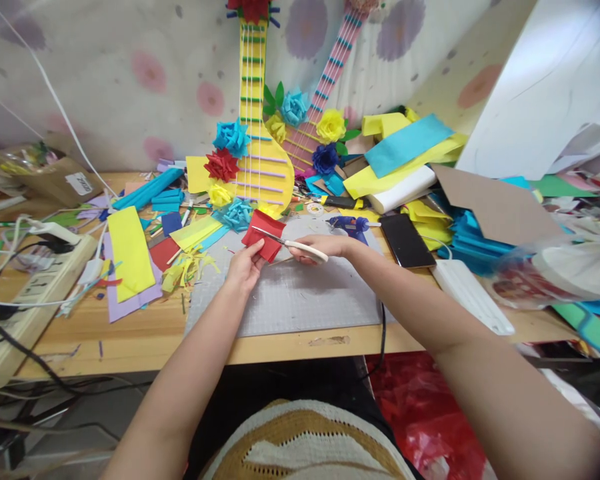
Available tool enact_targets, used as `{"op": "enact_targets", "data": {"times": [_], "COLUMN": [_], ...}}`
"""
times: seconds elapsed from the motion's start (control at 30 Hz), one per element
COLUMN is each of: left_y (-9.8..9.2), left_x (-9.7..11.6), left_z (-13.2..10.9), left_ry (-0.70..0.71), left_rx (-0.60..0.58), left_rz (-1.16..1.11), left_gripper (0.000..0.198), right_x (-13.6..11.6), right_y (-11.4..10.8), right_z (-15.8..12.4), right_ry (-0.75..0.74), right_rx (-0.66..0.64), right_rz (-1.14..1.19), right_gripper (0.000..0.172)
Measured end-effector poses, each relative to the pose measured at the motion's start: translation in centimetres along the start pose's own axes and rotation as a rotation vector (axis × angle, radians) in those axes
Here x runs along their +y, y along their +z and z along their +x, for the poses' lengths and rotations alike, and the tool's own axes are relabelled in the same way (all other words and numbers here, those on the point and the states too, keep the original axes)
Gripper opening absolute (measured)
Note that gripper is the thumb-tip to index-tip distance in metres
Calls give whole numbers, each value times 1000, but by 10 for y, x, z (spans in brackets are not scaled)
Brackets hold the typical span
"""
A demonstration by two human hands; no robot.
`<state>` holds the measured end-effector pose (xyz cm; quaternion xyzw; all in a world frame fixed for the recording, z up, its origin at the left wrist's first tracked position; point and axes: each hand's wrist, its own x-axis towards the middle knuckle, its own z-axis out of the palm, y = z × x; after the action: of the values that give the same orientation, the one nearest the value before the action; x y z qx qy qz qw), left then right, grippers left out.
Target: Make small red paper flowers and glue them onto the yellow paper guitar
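Observation:
My left hand (247, 268) pinches a small piece of red paper (266, 223) by its lower left edge, above the grey cutting mat (300, 307). In my right hand (325, 247) is a pair of scissors with white handles (307, 251). Its blades lie across the red paper, pointing left; whether they are cutting into it I cannot tell. Just behind my right hand rests a blue glue gun (349, 224). Beyond the paper stands a yellow paper instrument (266, 167) with strings and paper flowers, leaning upright.
A second, pink instrument (325, 83) leans behind. Coloured paper sheets (405, 147) pile up at the right, near a black phone (407, 240) and a white power strip (473, 297). Yellow paper (130, 253) and scraps lie left, beside another power strip (45, 293) with cables.

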<state>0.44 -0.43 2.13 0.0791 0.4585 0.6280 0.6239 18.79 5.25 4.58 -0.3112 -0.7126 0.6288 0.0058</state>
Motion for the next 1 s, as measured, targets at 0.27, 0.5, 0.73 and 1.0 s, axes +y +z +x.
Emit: {"op": "enact_targets", "data": {"times": [0.27, 0.5, 0.73, 1.0], "left_y": [-1, 2, 3, 2], "left_x": [-2, 0, 1, 4], "left_z": [1, -3, -3, -3], "left_ry": [-24, -50, -78, -102], "left_rx": [-16, 4, 22, 28], "left_rz": [15, 4, -5, 16], "left_gripper": [11, 12, 17, 16], "right_x": [-4, -1, 0, 1], "right_y": [2, 4, 5, 7], "right_z": [15, 18, 18, 18], "right_ry": [-3, 6, 4, 5], "right_rx": [50, 118, 149, 122], "right_rz": [-83, -99, -137, -119], "right_gripper": [48, 51, 52, 52]}}
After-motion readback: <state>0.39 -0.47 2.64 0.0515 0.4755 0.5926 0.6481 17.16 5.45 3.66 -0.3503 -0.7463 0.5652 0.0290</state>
